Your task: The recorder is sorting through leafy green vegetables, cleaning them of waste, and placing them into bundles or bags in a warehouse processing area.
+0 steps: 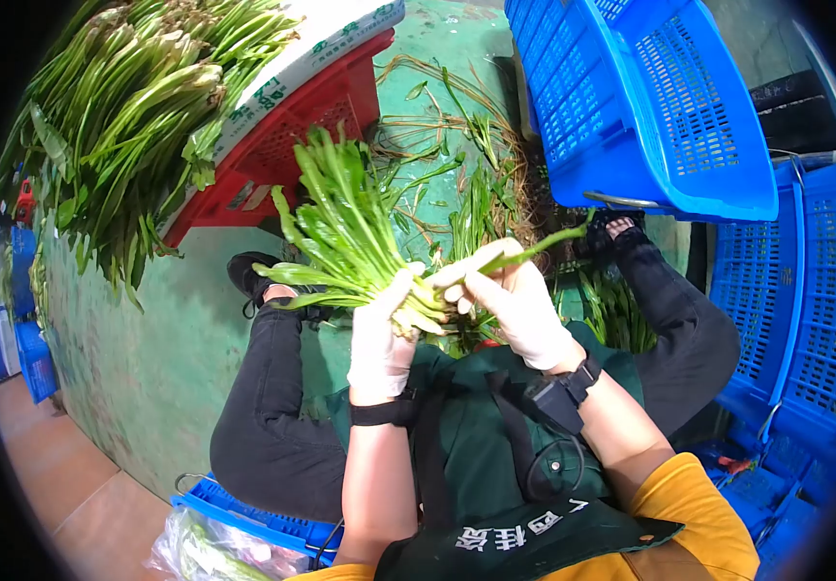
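My left hand (381, 338), in a white glove, grips a bunch of long-leaved greens (349, 225) that look like culantro. Its leaves fan up and to the left, and the pale root ends point down towards my lap. Close beside the root ends, my gloved right hand (519, 309) pinches a single green leaf (552, 241) between thumb and fingers. That leaf sticks out to the upper right, apart from the fan of leaves. Both hands are above my dark green apron (490, 421).
A large heap of greens (127, 131) overhangs a white box (294, 65) on a red crate (280, 145). Loose leaves and stalks (472, 218) litter the green floor (149, 348). Blue plastic baskets (715, 174) stand at right. A plastic bag (207, 545) lies at lower left.
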### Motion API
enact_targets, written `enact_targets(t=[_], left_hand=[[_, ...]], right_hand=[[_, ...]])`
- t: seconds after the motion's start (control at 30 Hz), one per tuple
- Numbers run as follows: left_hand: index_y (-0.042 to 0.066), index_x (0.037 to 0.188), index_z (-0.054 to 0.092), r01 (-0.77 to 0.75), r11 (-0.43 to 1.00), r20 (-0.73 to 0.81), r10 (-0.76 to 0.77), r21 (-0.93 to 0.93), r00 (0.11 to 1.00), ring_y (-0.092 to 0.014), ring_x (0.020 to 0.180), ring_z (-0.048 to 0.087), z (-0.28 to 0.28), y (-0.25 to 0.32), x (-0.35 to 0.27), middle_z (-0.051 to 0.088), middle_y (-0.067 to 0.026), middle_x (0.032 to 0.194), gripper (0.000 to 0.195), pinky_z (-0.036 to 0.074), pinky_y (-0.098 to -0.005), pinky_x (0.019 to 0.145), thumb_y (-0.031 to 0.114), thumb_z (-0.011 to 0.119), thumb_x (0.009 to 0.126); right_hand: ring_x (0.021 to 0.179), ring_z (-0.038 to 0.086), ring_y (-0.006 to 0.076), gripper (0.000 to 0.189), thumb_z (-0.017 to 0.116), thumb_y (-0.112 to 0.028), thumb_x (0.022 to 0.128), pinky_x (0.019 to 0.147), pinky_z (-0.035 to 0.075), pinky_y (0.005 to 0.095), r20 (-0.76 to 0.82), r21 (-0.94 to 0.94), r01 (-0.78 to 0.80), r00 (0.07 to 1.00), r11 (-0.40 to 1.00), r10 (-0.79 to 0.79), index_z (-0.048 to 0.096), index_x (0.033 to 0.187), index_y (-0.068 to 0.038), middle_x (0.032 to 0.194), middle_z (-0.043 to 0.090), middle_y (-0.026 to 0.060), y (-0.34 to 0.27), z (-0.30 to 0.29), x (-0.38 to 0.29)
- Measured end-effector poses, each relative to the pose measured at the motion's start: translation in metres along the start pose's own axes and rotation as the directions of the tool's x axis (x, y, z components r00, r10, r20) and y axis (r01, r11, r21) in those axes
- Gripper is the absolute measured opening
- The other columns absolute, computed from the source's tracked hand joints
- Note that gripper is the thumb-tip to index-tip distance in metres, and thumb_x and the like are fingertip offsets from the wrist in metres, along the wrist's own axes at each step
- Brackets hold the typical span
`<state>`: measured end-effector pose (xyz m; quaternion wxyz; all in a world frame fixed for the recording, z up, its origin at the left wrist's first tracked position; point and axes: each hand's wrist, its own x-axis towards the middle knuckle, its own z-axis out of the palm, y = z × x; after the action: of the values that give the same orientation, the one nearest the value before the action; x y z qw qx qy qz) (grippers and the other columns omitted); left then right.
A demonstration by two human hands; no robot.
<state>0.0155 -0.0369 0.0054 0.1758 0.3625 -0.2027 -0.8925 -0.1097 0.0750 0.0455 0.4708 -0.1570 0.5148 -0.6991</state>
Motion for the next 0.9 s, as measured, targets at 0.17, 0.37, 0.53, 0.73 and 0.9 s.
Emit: enact_targets(t=[0.17,0.37,0.53,0.73,0.9], left_hand=[[-0.006,0.114,0.057,-0.121,0.982,-0.162,0.144,0.143,0.976,-0.022,0.082,0.065,0.008,0.019,-0.006,0.065,-0.0156,0.092,0.027,0.054,-0.0325,0.071,0.012,0.056,0.093],[-0.006,0.121,0.055,-0.267,0.940,-0.392,0.332,0.213,0.858,-0.018,0.090,0.062,-0.031,0.032,0.013,0.062,-0.0119,0.100,0.031,0.052,-0.0294,0.084,0.009,0.055,0.094],[-0.002,0.114,0.058,-0.095,0.995,-0.415,0.087,0.000,0.906,-0.015,0.087,0.061,-0.021,0.018,0.025,0.059,-0.0077,0.103,0.029,0.053,-0.0285,0.079,0.008,0.066,0.087],[-0.005,0.112,0.058,-0.108,0.994,-0.405,0.108,0.024,0.908,-0.020,0.087,0.064,-0.019,0.010,0.033,0.061,-0.0089,0.100,0.029,0.056,-0.0303,0.078,0.003,0.065,0.086],[-0.010,0.112,0.056,-0.105,0.994,-0.440,0.094,0.000,0.893,-0.024,0.091,0.064,-0.033,0.006,0.032,0.060,-0.0112,0.106,0.031,0.056,-0.0316,0.079,-0.003,0.065,0.083]], right_hand=[[0.083,0.064,0.0283,0.026,0.057,0.002,0.080,0.074,0.052,0.0368,0.430,-0.566,0.352,0.897,0.746,-0.098,0.062,0.106,-0.002,0.093,0.066,0.0121,-0.019,-0.003,-0.033],[0.085,0.064,0.0305,0.028,0.054,-0.015,0.084,0.075,0.051,0.0393,0.133,-0.797,-0.089,0.939,0.597,0.318,0.060,0.107,-0.001,0.095,0.065,0.0177,0.021,-0.035,-0.033],[0.084,0.066,0.0339,0.037,0.062,-0.037,0.081,0.074,0.051,0.0422,-0.238,-0.937,-0.338,0.808,0.093,0.539,0.068,0.092,-0.002,0.095,0.067,0.0194,0.133,-0.095,0.033],[0.085,0.067,0.0347,0.026,0.064,-0.023,0.076,0.075,0.053,0.0407,-0.443,-0.896,-0.421,0.837,-0.139,0.322,0.070,0.085,0.000,0.086,0.068,0.0202,0.176,-0.096,0.042],[0.062,0.055,0.0071,0.024,0.057,-0.026,0.091,0.055,0.043,0.0227,0.015,-0.519,-0.451,0.845,0.727,0.535,0.065,0.089,-0.003,0.074,0.063,0.0015,0.060,-0.069,0.036]])
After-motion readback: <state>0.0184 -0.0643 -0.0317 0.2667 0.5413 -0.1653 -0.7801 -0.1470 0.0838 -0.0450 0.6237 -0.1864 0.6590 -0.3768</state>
